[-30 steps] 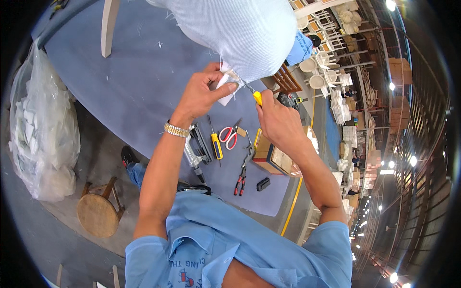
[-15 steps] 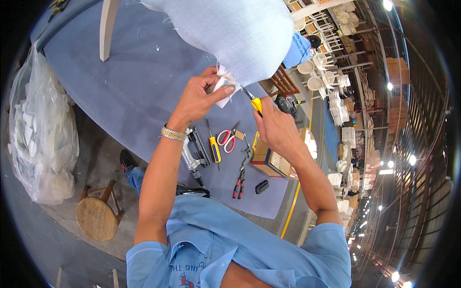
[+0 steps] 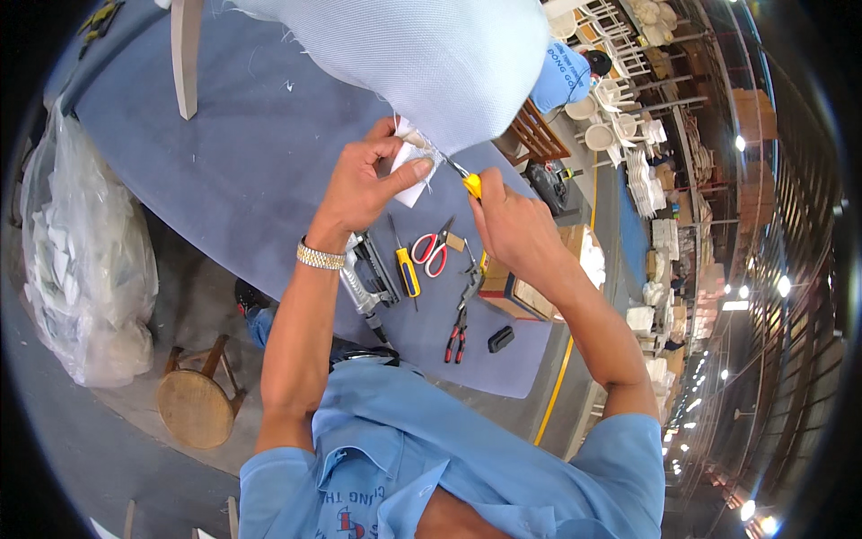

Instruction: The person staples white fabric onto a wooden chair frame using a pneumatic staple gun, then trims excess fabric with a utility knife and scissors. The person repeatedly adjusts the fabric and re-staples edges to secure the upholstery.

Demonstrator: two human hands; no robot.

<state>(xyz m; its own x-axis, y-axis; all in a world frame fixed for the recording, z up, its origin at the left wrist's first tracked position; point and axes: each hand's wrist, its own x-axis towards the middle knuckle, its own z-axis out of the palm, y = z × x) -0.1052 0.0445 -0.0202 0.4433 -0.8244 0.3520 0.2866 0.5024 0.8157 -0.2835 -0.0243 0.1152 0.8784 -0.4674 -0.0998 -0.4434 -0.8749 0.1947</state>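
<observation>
Pale blue woven fabric: one upholstered piece (image 3: 431,72), at the top of the view, its lower edge frayed with loose threads. White cloth flap (image 3: 411,187): one, at the lower corner of that piece, pinched between the thumb and fingers of the left hand (image 3: 370,180); a metal-link band (image 3: 321,255) circles that wrist. Yellow-handled tool (image 3: 472,185): one, gripped in the closed right hand (image 3: 514,220), its metal shaft slanting up to the frayed edge beside the left thumb. Table (image 3: 260,171): blue-grey covering, bearing, from left to right below the hands, a silver and black air tool (image 3: 361,289), a yellow screwdriver (image 3: 408,272), red-handled scissors (image 3: 435,255), red-handled pliers (image 3: 456,340), a small black block (image 3: 501,339) and a cardboard box (image 3: 521,298). Floor, left side: a clear plastic bag (image 3: 85,269), filled with pale scraps; a round wooden stool (image 3: 195,410).
</observation>
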